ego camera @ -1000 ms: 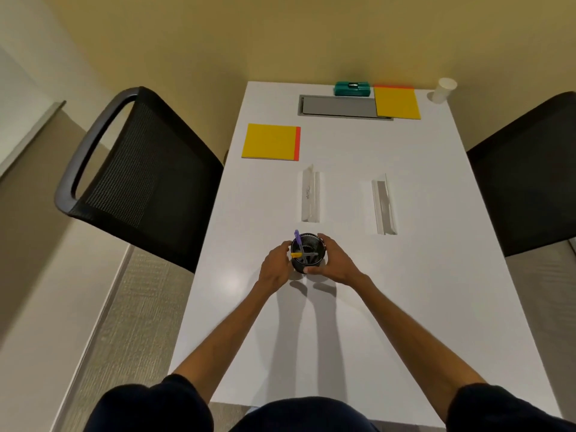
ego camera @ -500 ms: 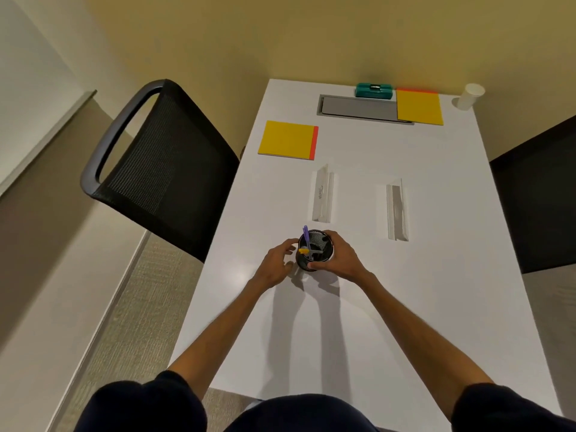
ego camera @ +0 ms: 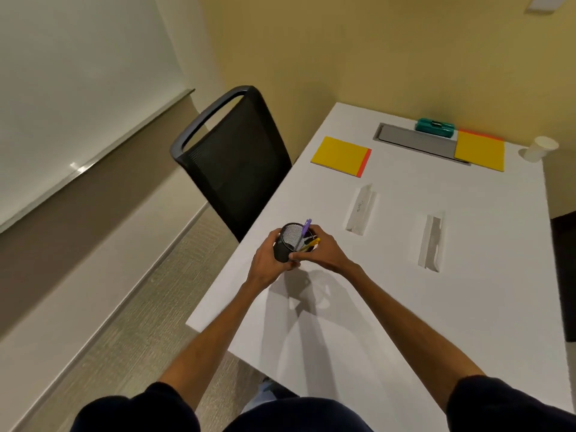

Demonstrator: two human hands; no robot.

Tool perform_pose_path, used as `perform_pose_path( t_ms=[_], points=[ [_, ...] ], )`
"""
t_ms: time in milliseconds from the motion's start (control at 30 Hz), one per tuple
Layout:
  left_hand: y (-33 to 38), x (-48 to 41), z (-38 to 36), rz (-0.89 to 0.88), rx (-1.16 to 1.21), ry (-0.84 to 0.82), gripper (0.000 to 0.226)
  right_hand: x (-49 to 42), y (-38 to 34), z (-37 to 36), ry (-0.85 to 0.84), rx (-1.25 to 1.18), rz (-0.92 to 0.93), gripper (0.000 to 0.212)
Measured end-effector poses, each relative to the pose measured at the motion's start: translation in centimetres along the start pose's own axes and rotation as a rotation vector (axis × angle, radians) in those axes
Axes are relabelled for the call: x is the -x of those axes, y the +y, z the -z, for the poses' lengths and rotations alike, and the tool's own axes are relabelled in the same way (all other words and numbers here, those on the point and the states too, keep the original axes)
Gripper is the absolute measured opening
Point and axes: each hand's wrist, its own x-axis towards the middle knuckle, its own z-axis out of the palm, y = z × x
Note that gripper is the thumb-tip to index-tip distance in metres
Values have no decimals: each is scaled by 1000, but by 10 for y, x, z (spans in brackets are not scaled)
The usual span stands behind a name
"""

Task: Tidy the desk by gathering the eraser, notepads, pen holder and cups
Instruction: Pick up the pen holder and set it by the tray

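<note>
Your left hand [ego camera: 268, 260] and right hand [ego camera: 324, 251] both grasp the cylindrical black wire-mesh pen holder [ego camera: 288, 244], tilted over the smooth white counter [ego camera: 405, 307] near its left edge, with two pens [ego camera: 304, 233] inside. Farther back lie two flat yellow notepads [ego camera: 339, 154] [ego camera: 480, 151], one white paper cup [ego camera: 540, 148] and one teal eraser [ego camera: 434, 127].

We find bare tabletop [ego camera: 389, 322] across the lower centre and lower right of the frame. Up and right of the pen holder [ego camera: 290, 244] stand two folded paper tents, the left card [ego camera: 360, 210] and the right card [ego camera: 431, 241], with an open lane between them. Beyond them, toward the upper right, lie the left notepad [ego camera: 339, 155] and the right notepad [ego camera: 480, 151]. At centre left the black chair [ego camera: 237, 169] crowds the table's edge.
</note>
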Motion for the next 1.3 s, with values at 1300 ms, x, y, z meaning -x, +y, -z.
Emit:
perform_pose_path(
  t_ms=[1300],
  points=[
    [-216,152,418,279,-120,457,88,-87,-259,-445,-369,207,355,84]
  ],
)
